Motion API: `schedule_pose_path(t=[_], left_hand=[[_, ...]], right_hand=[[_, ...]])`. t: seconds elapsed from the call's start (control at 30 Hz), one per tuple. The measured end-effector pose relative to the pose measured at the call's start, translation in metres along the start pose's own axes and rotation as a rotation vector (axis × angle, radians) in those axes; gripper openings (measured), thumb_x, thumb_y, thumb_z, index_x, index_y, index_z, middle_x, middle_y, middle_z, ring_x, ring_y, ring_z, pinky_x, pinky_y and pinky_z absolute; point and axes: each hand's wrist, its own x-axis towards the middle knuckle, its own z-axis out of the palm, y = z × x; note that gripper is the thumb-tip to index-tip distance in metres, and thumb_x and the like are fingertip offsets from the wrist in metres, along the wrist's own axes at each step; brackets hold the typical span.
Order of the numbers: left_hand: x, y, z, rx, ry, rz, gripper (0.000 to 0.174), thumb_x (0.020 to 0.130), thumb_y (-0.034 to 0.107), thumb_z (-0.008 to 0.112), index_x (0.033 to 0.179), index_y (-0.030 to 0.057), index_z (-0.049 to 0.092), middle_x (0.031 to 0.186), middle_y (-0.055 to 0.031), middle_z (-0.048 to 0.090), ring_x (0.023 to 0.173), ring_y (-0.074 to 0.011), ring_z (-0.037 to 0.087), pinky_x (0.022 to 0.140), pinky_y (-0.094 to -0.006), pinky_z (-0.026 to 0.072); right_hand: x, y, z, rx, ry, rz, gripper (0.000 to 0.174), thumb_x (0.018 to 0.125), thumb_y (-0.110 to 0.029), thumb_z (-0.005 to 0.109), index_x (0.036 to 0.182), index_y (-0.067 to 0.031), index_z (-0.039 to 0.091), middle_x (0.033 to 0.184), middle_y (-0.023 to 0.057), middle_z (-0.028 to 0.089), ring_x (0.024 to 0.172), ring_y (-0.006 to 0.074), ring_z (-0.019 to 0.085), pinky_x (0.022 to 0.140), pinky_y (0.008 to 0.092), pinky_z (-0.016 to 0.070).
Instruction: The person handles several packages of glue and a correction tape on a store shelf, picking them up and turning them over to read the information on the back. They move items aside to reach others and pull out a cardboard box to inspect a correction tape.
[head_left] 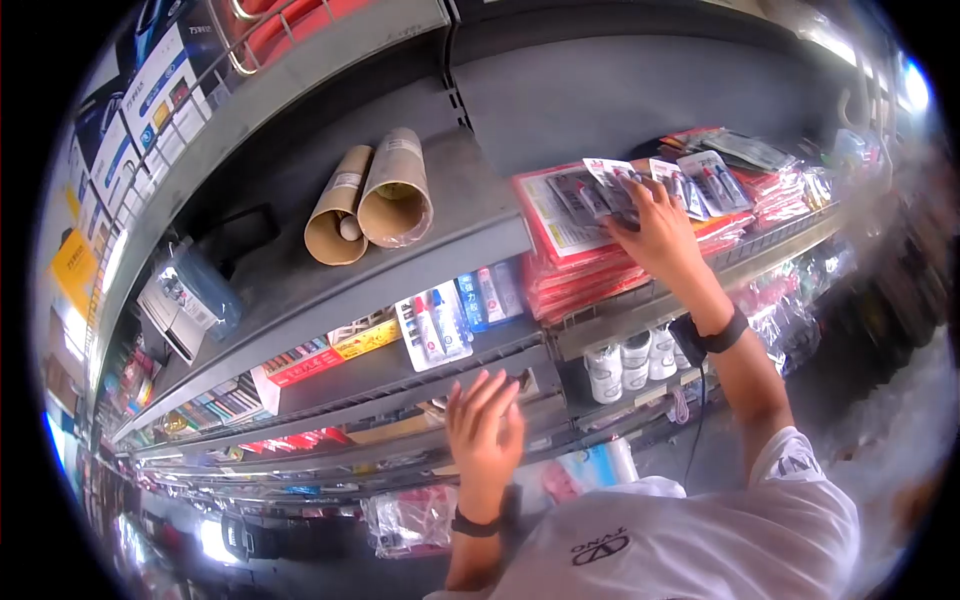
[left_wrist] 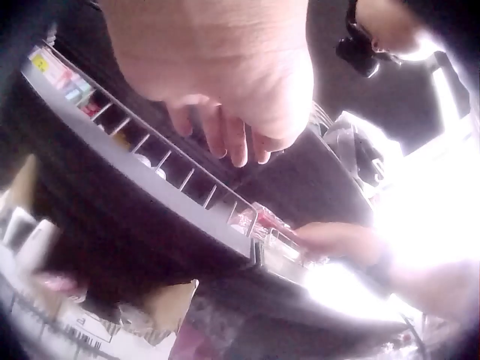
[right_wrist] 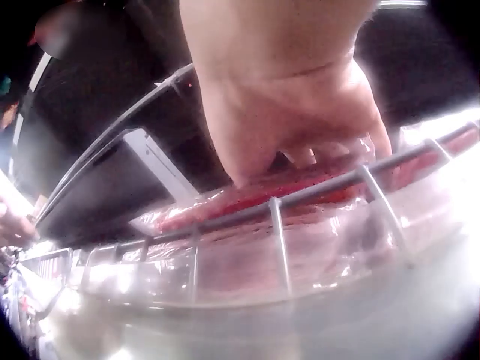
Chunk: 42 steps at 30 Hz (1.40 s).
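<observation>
Packs lie atop the red stack; lifting them by a card edge, with light pressure, should keep the slick stack from sliding. Over it, the right hand spreads its fingers, grip unclear. Left of it, the left hand has loose, empty fingers. Wire rail fronts it; open room lies above.

Cardboard tubes on upper shelf, left of stacked packets, blister packs atop

Grey shelves: two cardboard tubes, stacked red plastic-wrapped packs
</observation>
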Motion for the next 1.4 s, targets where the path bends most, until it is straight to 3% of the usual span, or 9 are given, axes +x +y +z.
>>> schedule_pose_path(t=[0.03, 0.2, 0.6, 0.63, 0.8, 0.97, 1.07, 1.2, 1.4], left_hand=[[-0.002, -0.001, 0.001, 0.036, -0.002, 0.006, 0.029, 0.085, 0.003, 0.068, 0.113, 0.0123, 0.070, 0.123, -0.0043, 0.069, 0.120, -0.0257, 0.063, 0.111, -0.0480, 0.0407], [-0.003, 0.001, 0.005, 0.001, -0.035, 0.003, 0.028, 0.085, 0.002, 0.069, 0.111, 0.0113, 0.071, 0.120, -0.0049, 0.070, 0.116, -0.0257, 0.065, 0.107, -0.0461, 0.0449], [0.023, 0.026, 0.023, -0.117, -0.174, 0.103, 0.025, 0.084, 0.001, 0.070, 0.109, 0.0073, 0.072, 0.118, -0.0070, 0.071, 0.113, -0.0289, 0.066, 0.100, -0.0430, 0.0494], [0.028, 0.029, 0.025, -0.121, -0.186, 0.118, 0.026, 0.084, 0.001, 0.070, 0.109, 0.0074, 0.072, 0.118, -0.0070, 0.070, 0.114, -0.0291, 0.066, 0.100, -0.0428, 0.0492], [0.060, 0.043, 0.034, -0.094, -0.161, 0.198, 0.029, 0.084, 0.004, 0.071, 0.113, 0.0072, 0.071, 0.125, -0.0096, 0.068, 0.119, -0.0305, 0.062, 0.103, -0.0439, 0.0470], [0.088, 0.052, 0.062, -0.007, -0.026, 0.199, 0.054, 0.083, 0.010, 0.076, 0.135, 0.0075, 0.061, 0.144, -0.0124, 0.055, 0.127, -0.0338, 0.055, 0.107, -0.0443, 0.0430], [0.111, 0.058, 0.076, 0.106, -0.082, 0.194, 0.057, 0.082, 0.010, 0.077, 0.136, 0.0071, 0.061, 0.146, -0.0125, 0.054, 0.126, -0.0337, 0.055, 0.108, -0.0445, 0.0426], [0.117, 0.047, 0.092, 0.143, -0.140, 0.228, 0.059, 0.078, 0.006, 0.076, 0.135, 0.0117, 0.062, 0.143, -0.0114, 0.054, 0.126, -0.0313, 0.055, 0.107, -0.0463, 0.0435], [0.108, 0.041, 0.090, 0.170, 0.009, 0.251, 0.046, 0.074, -0.003, 0.073, 0.118, 0.0127, 0.072, 0.131, -0.0042, 0.066, 0.119, -0.0261, 0.060, 0.103, -0.0425, 0.0449]], right_hand=[[0.001, 0.004, 0.001, 0.021, 0.008, -0.001, 0.057, 0.089, -0.031, 0.070, 0.138, -0.0049, 0.055, 0.131, 0.0238, 0.057, 0.119, 0.0456, 0.054, 0.102, 0.0481, 0.0464], [-0.005, 0.002, -0.005, 0.065, 0.056, -0.026, 0.034, 0.089, -0.018, 0.066, 0.120, -0.0059, 0.066, 0.123, 0.0158, 0.063, 0.113, 0.0396, 0.057, 0.097, 0.0466, 0.0492], [-0.016, 0.008, -0.001, 0.264, 0.169, -0.192, 0.030, 0.087, -0.006, 0.068, 0.117, -0.0081, 0.068, 0.116, 0.0130, 0.067, 0.102, 0.0349, 0.063, 0.085, 0.0419, 0.0538], [-0.019, 0.005, -0.005, 0.329, 0.103, -0.159, 0.029, 0.091, -0.004, 0.062, 0.120, -0.0076, 0.064, 0.119, 0.0126, 0.065, 0.114, 0.0351, 0.060, 0.094, 0.0434, 0.0517], [-0.033, 0.021, -0.003, 0.311, 0.174, -0.390, 0.032, 0.086, 0.001, 0.061, 0.117, -0.0041, 0.063, 0.124, 0.0124, 0.064, 0.121, 0.0339, 0.060, 0.096, 0.0413, 0.0528], [-0.057, 0.020, -0.012, 0.327, 0.140, -0.660, 0.029, 0.080, -0.001, 0.064, 0.109, -0.0008, 0.061, 0.127, 0.0168, 0.063, 0.128, 0.0372, 0.058, 0.096, 0.0446, 0.0550], [-0.066, 0.020, -0.013, 0.355, 0.105, -0.725, 0.029, 0.080, -0.002, 0.065, 0.109, -0.0004, 0.062, 0.127, 0.0168, 0.063, 0.127, 0.0372, 0.059, 0.097, 0.0437, 0.0551], [-0.066, 0.024, -0.016, 0.441, 0.187, -0.722, 0.030, 0.079, -0.003, 0.072, 0.108, -0.0015, 0.064, 0.126, 0.0158, 0.063, 0.125, 0.0363, 0.060, 0.097, 0.0453, 0.0552], [-0.054, 0.038, -0.027, 0.240, 0.162, -0.266, 0.076, 0.082, -0.011, 0.078, 0.149, -0.0043, 0.043, 0.145, 0.0200, 0.050, 0.137, 0.0378, 0.046, 0.115, 0.0506, 0.0343]])
